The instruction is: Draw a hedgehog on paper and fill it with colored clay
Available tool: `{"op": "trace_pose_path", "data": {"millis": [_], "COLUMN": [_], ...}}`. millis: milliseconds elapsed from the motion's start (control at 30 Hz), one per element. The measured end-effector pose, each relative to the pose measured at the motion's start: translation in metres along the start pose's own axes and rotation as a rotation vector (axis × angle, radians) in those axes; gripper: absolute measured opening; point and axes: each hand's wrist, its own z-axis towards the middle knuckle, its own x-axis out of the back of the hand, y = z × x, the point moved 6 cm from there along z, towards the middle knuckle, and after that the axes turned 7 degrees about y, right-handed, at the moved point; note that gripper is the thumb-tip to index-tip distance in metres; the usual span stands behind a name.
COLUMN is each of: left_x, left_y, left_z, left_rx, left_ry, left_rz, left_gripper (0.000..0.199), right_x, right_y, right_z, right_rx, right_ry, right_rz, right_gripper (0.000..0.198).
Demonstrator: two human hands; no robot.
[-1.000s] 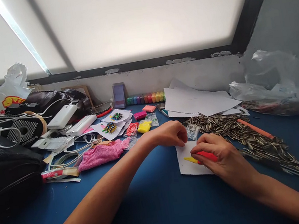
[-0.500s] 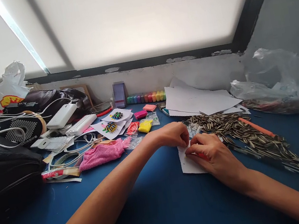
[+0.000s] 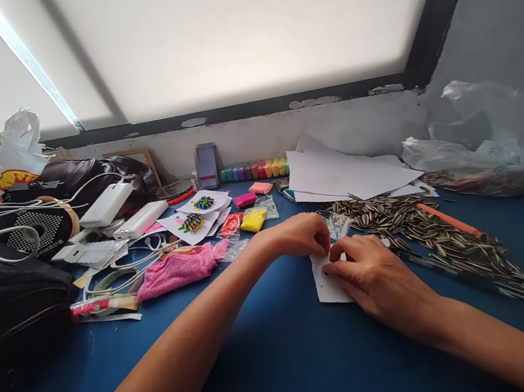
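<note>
A small white piece of paper [image 3: 330, 290] lies on the blue table under both hands. My left hand [image 3: 304, 234] is closed at its upper edge, fingers curled downward, and whatever they pinch is hidden. From the right, my right hand [image 3: 376, 270] bends over the same paper, its fingertips drawn together close to the left hand's. Anything between them is too small or too covered to name. A clear plastic wrapper [image 3: 337, 225] sits just behind the hands. Striped sunflower seeds [image 3: 426, 229] are heaped beside the right hand, with an orange stick [image 3: 449, 219] lying on them.
Two seed-and-clay figures [image 3: 192, 222] rest on white paper at the left, near red [image 3: 231, 225] and yellow clay packs [image 3: 253, 220]. A pink cloth [image 3: 177, 272], cables and a black bag [image 3: 17, 314] crowd the left side. White sheets [image 3: 348, 172] and a plastic bag [image 3: 497, 145] lie behind.
My right hand has shifted slightly, and the red patch seen beneath its fingers before is now out of sight. My left hand stays at the paper's upper edge.
</note>
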Motion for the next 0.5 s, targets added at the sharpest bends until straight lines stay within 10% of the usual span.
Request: {"op": "trace_pose_path", "data": {"millis": [500], "left_x": [0.0012], "left_y": [0.0022], "left_z": [-0.0021], "left_rx": [0.003], "left_ry": [-0.001], "left_rz": [0.010], "left_gripper": [0.014], "right_x": [0.0014], "right_y": [-0.0012], "right_z": [-0.0076], "right_rx": [0.040], "right_ry": [0.011], "right_rz": [-0.020], "right_gripper": [0.045]}}
